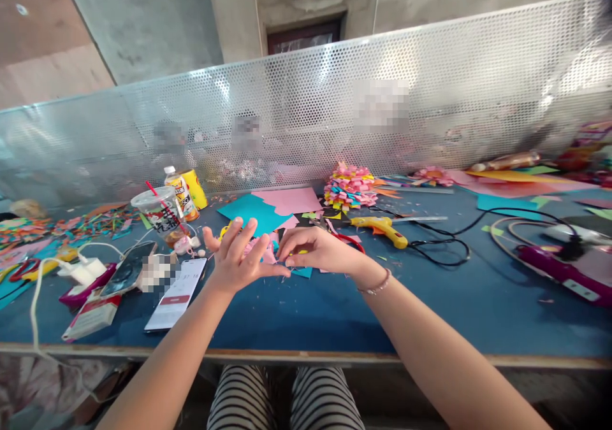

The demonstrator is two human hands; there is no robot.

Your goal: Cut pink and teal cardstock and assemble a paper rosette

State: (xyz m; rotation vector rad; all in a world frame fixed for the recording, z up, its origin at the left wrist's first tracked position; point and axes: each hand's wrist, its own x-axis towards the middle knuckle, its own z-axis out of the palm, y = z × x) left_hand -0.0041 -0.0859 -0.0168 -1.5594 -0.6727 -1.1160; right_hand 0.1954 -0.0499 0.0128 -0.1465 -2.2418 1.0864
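My left hand (239,258) is raised over the table with its fingers spread, holding nothing. My right hand (318,250) is curled in a pinch, its fingertips at the tip of my left thumb. Whatever is between those fingertips, if anything, is too small to make out. Behind the hands lie pink paper pieces (255,246), partly covered by my left fingers. Farther back are a blue paper sheet (255,212) and a pink paper sheet (291,199). A bundle of colourful folded paper strips (350,186) stands beyond my right hand, with a yellow glue gun (382,227) nearer.
On the left are a phone (178,295), a plastic cup (157,210), a bottle (184,194), a purple power strip (88,286) and paper scraps (90,226). Black cable (444,251) and another purple power strip (564,271) lie right. A perforated metal screen (296,118) bounds the back.
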